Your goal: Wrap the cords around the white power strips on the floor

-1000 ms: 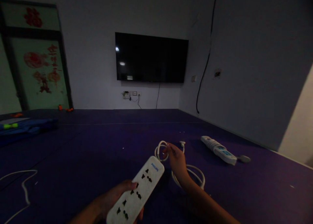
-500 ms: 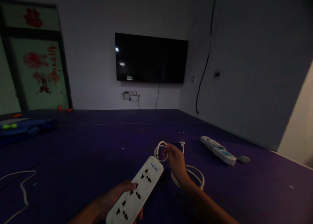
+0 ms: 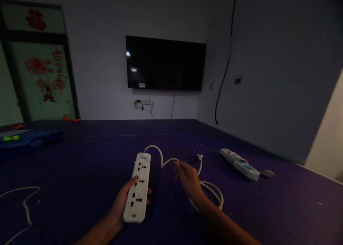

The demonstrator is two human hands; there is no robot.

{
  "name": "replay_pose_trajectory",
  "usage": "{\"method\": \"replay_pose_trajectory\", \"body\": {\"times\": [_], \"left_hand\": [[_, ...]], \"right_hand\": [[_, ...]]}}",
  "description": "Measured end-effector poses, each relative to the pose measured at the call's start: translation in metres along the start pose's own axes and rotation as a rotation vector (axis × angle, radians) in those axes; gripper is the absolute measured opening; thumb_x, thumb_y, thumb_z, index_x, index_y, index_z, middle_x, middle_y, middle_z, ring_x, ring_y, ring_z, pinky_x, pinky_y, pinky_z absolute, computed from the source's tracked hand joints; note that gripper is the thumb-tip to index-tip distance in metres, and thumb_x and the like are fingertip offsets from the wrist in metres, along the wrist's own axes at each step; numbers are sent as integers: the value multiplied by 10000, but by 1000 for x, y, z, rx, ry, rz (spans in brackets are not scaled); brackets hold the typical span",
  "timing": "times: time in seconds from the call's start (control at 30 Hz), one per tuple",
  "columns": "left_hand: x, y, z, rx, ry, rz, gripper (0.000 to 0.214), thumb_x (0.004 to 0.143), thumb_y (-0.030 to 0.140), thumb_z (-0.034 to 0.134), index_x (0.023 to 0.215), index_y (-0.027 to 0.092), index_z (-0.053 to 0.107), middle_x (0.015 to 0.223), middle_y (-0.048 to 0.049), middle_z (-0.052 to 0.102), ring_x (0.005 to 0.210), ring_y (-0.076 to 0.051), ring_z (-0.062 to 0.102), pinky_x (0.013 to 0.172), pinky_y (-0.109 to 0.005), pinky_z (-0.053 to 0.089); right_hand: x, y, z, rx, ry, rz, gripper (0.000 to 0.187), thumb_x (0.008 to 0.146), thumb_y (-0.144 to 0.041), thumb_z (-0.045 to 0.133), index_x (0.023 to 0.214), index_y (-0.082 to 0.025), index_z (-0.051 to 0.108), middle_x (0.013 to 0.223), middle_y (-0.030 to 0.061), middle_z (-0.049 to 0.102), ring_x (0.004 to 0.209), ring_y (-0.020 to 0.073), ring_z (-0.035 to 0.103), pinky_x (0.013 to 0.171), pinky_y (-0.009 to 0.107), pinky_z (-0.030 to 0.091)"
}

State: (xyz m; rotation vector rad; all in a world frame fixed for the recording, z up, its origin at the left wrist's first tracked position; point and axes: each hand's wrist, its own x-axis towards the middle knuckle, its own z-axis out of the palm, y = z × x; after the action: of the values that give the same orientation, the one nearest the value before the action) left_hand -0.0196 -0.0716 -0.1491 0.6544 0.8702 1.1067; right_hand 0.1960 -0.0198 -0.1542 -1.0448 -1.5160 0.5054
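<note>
My left hand (image 3: 123,201) grips a white power strip (image 3: 139,188) along its left side, thumb on the socket face and fingertips curling out past the right edge. From the strip's far end a white power cord (image 3: 160,155) bends over and runs to my right hand (image 3: 187,176), which pinches it between thumb and fingers. Beyond that hand the cord lies in loose loops on the purple surface. Its plug (image 3: 199,155) rests there with the prongs facing away from me.
A second white power strip (image 3: 238,163), its cord wound round it, lies to the right beside a grey-white plug (image 3: 267,173). At left are a thin white cable (image 3: 26,205) and blue cloth (image 3: 34,138). A television (image 3: 166,63) hangs on the far wall.
The power strip has swung more upright and moved left with my left hand. The small cord loop near its end has opened into a longer curve, while my right hand moved slightly.
</note>
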Motion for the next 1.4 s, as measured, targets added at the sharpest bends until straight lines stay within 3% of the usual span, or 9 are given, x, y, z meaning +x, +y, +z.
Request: {"method": "replay_pose_trajectory", "body": {"times": [0.23, 0.37, 0.57, 0.77, 0.93, 1.17, 1.4], "left_hand": [[-3, 7, 4, -98, 225, 151, 273, 825, 343, 498, 924, 104, 582, 627, -88, 698, 428, -199, 621, 367, -276, 469], [-1, 15, 1, -125, 270, 206, 288, 828, 307, 487, 1010, 96, 562, 637, -101, 700, 434, -203, 626, 389, -287, 486], [3, 30, -11, -153, 359, 313, 340, 836, 256, 454, 1127, 92, 516, 608, -92, 689, 438, -207, 631, 415, -299, 506], [9, 36, -18, -183, 393, 358, 385, 833, 212, 444, 1201, 100, 470, 599, -76, 683, 443, -201, 634, 435, -303, 521], [10, 33, -19, -141, 354, 281, 400, 838, 227, 445, 1218, 100, 456, 622, -93, 690, 428, -210, 630, 402, -300, 506], [15, 29, -19, -55, 344, 196, 341, 826, 260, 485, 1133, 115, 514, 610, -87, 689, 408, -214, 622, 383, -297, 487], [15, 25, -27, 153, 365, 133, 202, 726, 317, 617, 741, 115, 616, 487, -70, 633, 376, -193, 582, 386, -274, 452]], "right_hand": [[-6, -5, 3, -126, -148, -28, 423, 875, -472, 391, 653, -169, 587, 572, 15, 586, 417, 116, 519, 419, 216, 344], [-5, -6, 2, -249, -101, -100, 415, 879, -427, 398, 608, -168, 576, 532, 18, 565, 474, 126, 505, 460, 220, 330], [-4, -10, 2, -230, -95, -60, 417, 873, -433, 401, 602, -167, 573, 513, 17, 558, 467, 127, 497, 459, 221, 320], [-4, -8, 3, -221, -102, -48, 448, 877, -452, 384, 585, -171, 575, 505, 20, 556, 467, 134, 509, 461, 226, 333], [-3, -8, 1, -229, -112, -66, 456, 875, -452, 391, 567, -169, 573, 496, 11, 547, 458, 124, 500, 463, 222, 322], [-2, -6, -1, -197, -97, -72, 419, 871, -444, 407, 622, -163, 593, 527, 13, 572, 457, 117, 496, 451, 213, 319], [-3, -5, -2, -160, -48, -56, 410, 869, -459, 407, 638, -168, 582, 499, 5, 539, 399, 109, 453, 394, 211, 294]]}}
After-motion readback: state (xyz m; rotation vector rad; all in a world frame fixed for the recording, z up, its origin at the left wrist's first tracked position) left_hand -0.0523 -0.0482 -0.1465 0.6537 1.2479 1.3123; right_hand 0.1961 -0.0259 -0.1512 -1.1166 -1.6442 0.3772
